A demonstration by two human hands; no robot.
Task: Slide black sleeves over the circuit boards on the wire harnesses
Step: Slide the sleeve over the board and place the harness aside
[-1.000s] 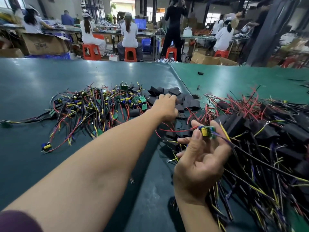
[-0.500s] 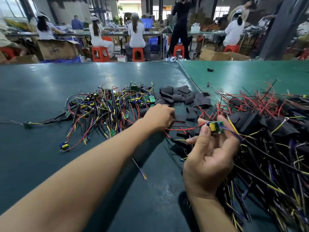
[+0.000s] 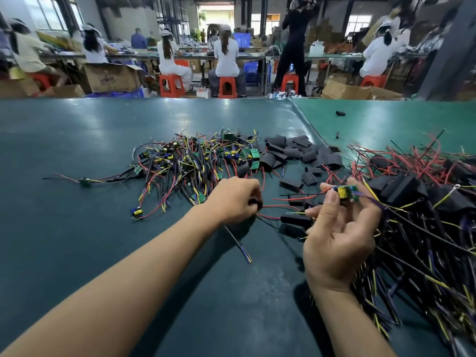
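The right hand (image 3: 337, 243) pinches a small circuit board (image 3: 345, 193) while the left hand (image 3: 233, 199) grips a black sleeve (image 3: 255, 202) above the green table (image 3: 77, 150).

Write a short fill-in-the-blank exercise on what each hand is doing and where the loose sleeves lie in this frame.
1. The right hand pinches a small circuit board with a ____ component on it.
2. The left hand grips something ____ in colour.
3. The loose black sleeves lie on the ____ table.

Missing words: yellow; black; green
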